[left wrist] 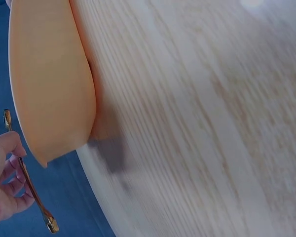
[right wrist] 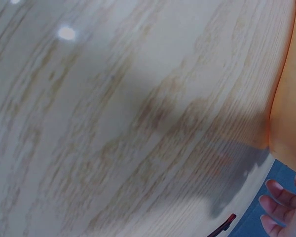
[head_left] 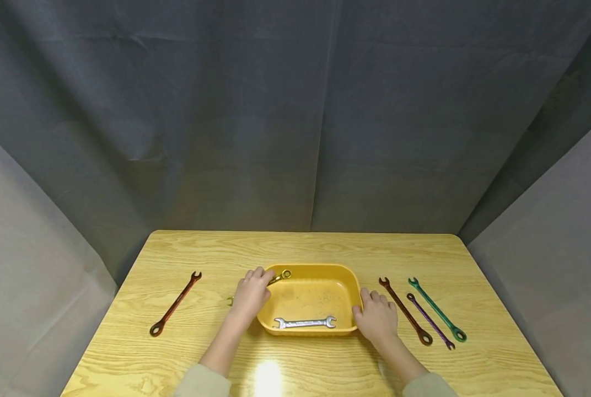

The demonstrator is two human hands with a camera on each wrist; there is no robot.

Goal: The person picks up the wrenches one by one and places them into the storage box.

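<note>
My left hand (head_left: 251, 292) holds a gold combination wrench (head_left: 286, 274) by its middle, fingers and thumb around the shank. Its ring end reaches over the back left corner of a yellow plastic basin (head_left: 347, 274), while the open end sticks out left of the rim. In the left wrist view the gold wrench (left wrist: 32, 190) slants past the basin's corner. A silver double open-end wrench (head_left: 305, 322) lies inside the basin along the near side. At the basin's right rim rests my right hand (head_left: 379, 317), its fingers loosely bent, the thumb by the edge.
A red wrench (head_left: 176, 304) lies on the wooden table (head_left: 305, 364) to the left. On the right are a dark red wrench (head_left: 406, 310), a purple wrench (head_left: 430, 321) and a green wrench (head_left: 437, 309). A dark curtain (head_left: 256, 121) hangs behind the table.
</note>
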